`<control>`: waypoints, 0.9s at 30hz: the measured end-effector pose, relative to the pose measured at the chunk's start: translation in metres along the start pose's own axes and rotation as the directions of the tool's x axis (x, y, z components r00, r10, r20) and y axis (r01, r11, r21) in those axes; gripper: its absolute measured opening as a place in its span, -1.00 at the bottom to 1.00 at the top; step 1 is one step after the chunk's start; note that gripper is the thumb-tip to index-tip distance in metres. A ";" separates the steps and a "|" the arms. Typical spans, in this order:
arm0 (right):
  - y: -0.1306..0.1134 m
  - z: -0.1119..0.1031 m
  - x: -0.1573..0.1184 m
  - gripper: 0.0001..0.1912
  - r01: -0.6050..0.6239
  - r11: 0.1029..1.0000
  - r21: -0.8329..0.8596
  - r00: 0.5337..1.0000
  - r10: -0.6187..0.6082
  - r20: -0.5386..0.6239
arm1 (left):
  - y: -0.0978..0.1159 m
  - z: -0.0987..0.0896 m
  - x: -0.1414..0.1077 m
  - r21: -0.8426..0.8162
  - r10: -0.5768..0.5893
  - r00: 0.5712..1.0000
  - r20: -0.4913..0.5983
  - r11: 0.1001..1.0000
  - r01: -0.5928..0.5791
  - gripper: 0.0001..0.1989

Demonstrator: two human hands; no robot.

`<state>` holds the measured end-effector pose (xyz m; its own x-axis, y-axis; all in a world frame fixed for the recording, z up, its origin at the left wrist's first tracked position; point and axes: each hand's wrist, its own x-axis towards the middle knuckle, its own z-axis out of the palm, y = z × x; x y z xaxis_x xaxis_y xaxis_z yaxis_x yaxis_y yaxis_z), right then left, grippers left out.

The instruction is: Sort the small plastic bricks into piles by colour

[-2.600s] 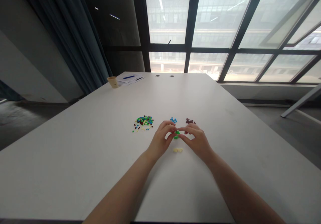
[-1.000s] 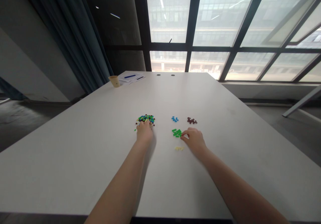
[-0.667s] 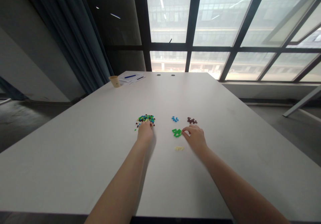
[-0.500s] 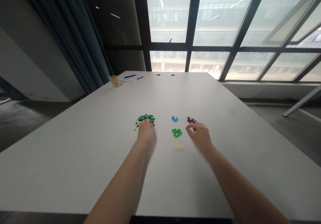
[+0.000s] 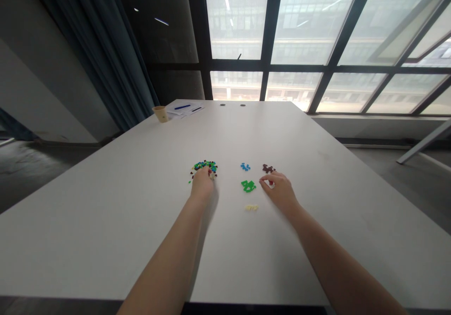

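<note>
My left hand (image 5: 202,182) reaches the near side of a mixed pile of tiny coloured pieces (image 5: 205,165), its fingers curled together. Pale bits show beside its fingertips; what they pinch is hidden. My right hand (image 5: 280,187) rests over the table with thumb and forefinger brought together. Anything between those tips is too small to make out. Just beyond it lies a cluster of dark brown pieces (image 5: 268,169). Left of it are flat green pieces (image 5: 248,186), with small blue pieces (image 5: 245,166) farther back and pale yellow pieces (image 5: 251,208) nearer me.
A long white table (image 5: 141,230) spreads under everything. Toward its far left stand a tan paper cup (image 5: 161,114) and some paper sheets (image 5: 188,112) with a blue pen (image 5: 182,107) on them. Two round dark spots (image 5: 222,105) mark the far end, before the windows.
My left hand has shifted slightly left and nearer me at the mixed pile. My right hand has moved a touch left, its fingers still together. The sorted clusters look the same.
</note>
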<state>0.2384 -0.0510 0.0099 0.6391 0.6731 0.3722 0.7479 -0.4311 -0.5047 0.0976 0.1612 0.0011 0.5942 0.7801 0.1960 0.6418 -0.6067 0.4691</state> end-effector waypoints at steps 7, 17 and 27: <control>-0.006 -0.002 0.000 -0.83 0.058 0.996 0.070 0.998 -0.056 -0.033 | 0.029 -0.009 -0.010 -0.610 0.116 0.993 0.014 0.788 -0.083 -0.89; -0.030 -0.014 -0.008 -0.87 0.306 0.917 0.254 0.943 -0.255 -0.216 | 0.069 -0.019 -0.043 -0.904 0.258 0.964 0.068 0.424 -0.050 -0.80; -0.038 -0.018 -0.010 -0.89 0.337 0.896 0.289 0.932 -0.274 -0.238 | 0.079 -0.014 -0.057 -0.910 0.310 0.949 0.055 0.406 -0.080 -0.76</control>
<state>0.2070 -0.0517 0.0390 0.4336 0.6019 0.6706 0.8337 0.0145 -0.5521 0.1075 0.0713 0.0391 0.7898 0.5438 0.2838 -0.2282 -0.1690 0.9588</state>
